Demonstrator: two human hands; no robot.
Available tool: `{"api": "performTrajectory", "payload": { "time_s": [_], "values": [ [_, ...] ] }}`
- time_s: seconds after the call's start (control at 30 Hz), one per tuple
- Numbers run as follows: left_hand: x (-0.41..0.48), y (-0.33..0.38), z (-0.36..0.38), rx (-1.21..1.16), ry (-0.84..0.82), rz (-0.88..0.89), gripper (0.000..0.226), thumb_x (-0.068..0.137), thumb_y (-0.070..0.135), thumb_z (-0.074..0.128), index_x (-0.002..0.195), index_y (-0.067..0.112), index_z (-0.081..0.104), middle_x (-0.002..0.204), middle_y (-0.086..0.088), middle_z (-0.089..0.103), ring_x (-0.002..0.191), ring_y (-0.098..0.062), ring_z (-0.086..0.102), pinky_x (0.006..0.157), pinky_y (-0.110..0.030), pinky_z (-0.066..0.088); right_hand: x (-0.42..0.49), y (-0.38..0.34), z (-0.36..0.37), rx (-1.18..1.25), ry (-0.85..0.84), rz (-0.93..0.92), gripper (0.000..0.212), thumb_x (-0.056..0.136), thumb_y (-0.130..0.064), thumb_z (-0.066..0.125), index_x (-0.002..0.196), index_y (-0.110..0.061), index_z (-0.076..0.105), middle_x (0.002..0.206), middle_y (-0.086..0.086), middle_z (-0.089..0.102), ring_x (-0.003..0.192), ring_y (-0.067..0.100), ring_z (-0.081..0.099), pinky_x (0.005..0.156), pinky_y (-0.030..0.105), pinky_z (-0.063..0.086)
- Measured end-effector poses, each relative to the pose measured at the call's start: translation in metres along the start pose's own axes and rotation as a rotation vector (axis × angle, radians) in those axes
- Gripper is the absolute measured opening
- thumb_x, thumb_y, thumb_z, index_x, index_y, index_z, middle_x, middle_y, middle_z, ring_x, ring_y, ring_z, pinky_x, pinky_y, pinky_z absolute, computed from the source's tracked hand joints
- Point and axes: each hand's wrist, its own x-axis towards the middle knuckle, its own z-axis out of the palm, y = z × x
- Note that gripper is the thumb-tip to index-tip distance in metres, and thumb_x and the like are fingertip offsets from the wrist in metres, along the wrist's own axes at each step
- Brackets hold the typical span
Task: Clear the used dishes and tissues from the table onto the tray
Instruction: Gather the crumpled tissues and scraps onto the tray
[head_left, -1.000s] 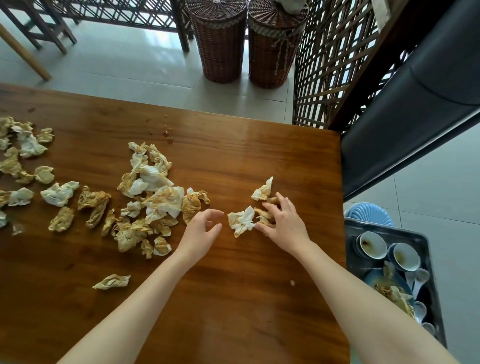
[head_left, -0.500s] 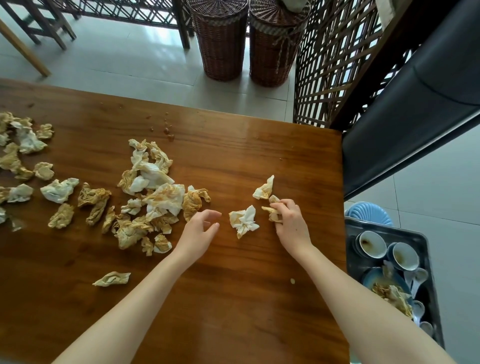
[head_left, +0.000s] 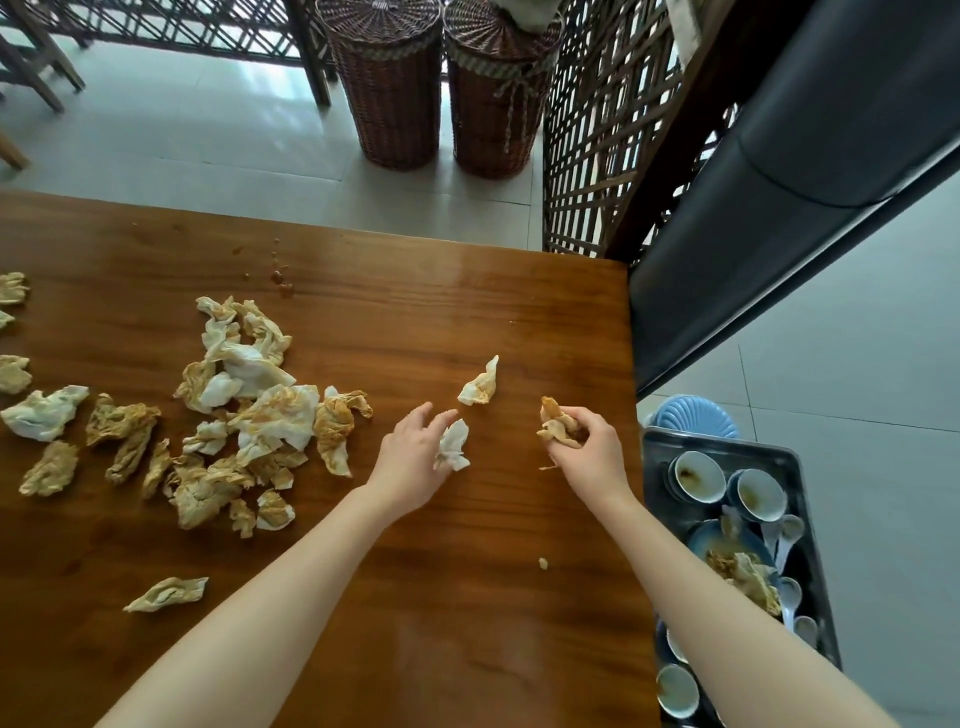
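Both hands hold tissues; tray waits to the right.
Right hand (head_left: 579, 447) clenches a stained wad (head_left: 556, 421) near the table (head_left: 467, 582) edge; the tray (head_left: 727, 448) lies just past it, rightward and lower, crowded with bowls (head_left: 698, 475). Left hand (head_left: 413, 460) pinches a white tissue (head_left: 453, 447). 1 loose tissue (head_left: 480, 385) lies beyond both, long axis pointing away; the pile (head_left: 249, 410) sits left.

Open table (head_left: 467, 312) ahead — tissue heap (head_left: 260, 410) crowds left, tray (head_left: 727, 446) right.
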Motion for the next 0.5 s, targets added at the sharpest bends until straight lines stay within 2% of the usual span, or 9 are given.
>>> {"api": "performTrajectory", "payload": {
  "time_s": [0.07, 0.17, 0.23, 0.3, 0.4, 0.5],
  "values": [
    [0.005, 0.001, 0.004, 0.069, -0.003, 0.036, 0.07, 0.089, 0.024, 0.065, 0.148, 0.03, 0.028, 0.155, -0.007, 0.024, 0.139, -0.027, 0.029, 0.109, -0.039, 0.033, -0.004, 0.003, -0.006, -0.019, -0.001, -0.003, 0.031, 0.084, -0.018, 0.07, 0.113, -0.024, 0.061, 0.107, -0.01, 0.055, 0.088, 0.003, 0.053, 0.069, 0.007, 0.042],
    [0.01, 0.002, 0.005, 0.084, 0.073, 0.083, 0.054, 0.091, 0.019, 0.062, 0.14, 0.028, 0.042, 0.136, -0.004, 0.046, 0.119, -0.02, 0.046, 0.096, -0.028, 0.041, -0.009, 0.008, -0.014, -0.06, -0.004, -0.015, 0.031, 0.085, -0.017, 0.07, 0.114, -0.022, 0.061, 0.105, -0.011, 0.053, 0.086, -0.002, 0.052, 0.06, 0.003, 0.04],
    [0.013, 0.004, 0.003, 0.039, 0.123, 0.106, 0.041, 0.093, 0.021, 0.06, 0.132, 0.025, 0.051, 0.125, -0.003, 0.051, 0.11, -0.018, 0.049, 0.09, -0.025, 0.042, -0.01, 0.011, -0.018, -0.076, -0.011, -0.02, 0.031, 0.085, -0.017, 0.07, 0.115, -0.02, 0.061, 0.106, -0.008, 0.054, 0.087, 0.0, 0.052, 0.064, 0.004, 0.04],
    [0.018, 0.009, 0.0, -0.043, 0.16, 0.132, 0.035, 0.094, 0.02, 0.058, 0.129, 0.022, 0.054, 0.124, -0.004, 0.052, 0.109, -0.018, 0.05, 0.09, -0.025, 0.043, -0.013, 0.014, -0.022, -0.081, -0.014, -0.013, 0.031, 0.085, -0.017, 0.069, 0.115, -0.02, 0.061, 0.106, -0.007, 0.055, 0.09, 0.004, 0.053, 0.069, 0.007, 0.04],
    [0.033, 0.024, -0.007, -0.138, 0.229, 0.174, 0.035, 0.093, 0.017, 0.058, 0.129, 0.018, 0.055, 0.123, -0.006, 0.052, 0.11, -0.02, 0.049, 0.09, -0.029, 0.045, -0.017, 0.02, -0.031, -0.065, -0.015, 0.008, 0.031, 0.085, -0.016, 0.069, 0.115, -0.021, 0.061, 0.106, -0.005, 0.056, 0.095, 0.008, 0.055, 0.072, 0.011, 0.043],
    [0.055, 0.041, -0.011, -0.134, 0.245, 0.197, 0.037, 0.093, 0.016, 0.058, 0.13, 0.018, 0.053, 0.124, -0.007, 0.05, 0.109, -0.023, 0.05, 0.091, -0.033, 0.047, -0.021, 0.026, -0.041, -0.069, -0.007, 0.013, 0.03, 0.085, -0.015, 0.069, 0.113, -0.02, 0.063, 0.103, -0.004, 0.058, 0.092, 0.008, 0.056, 0.07, 0.011, 0.044]
  ]
}}
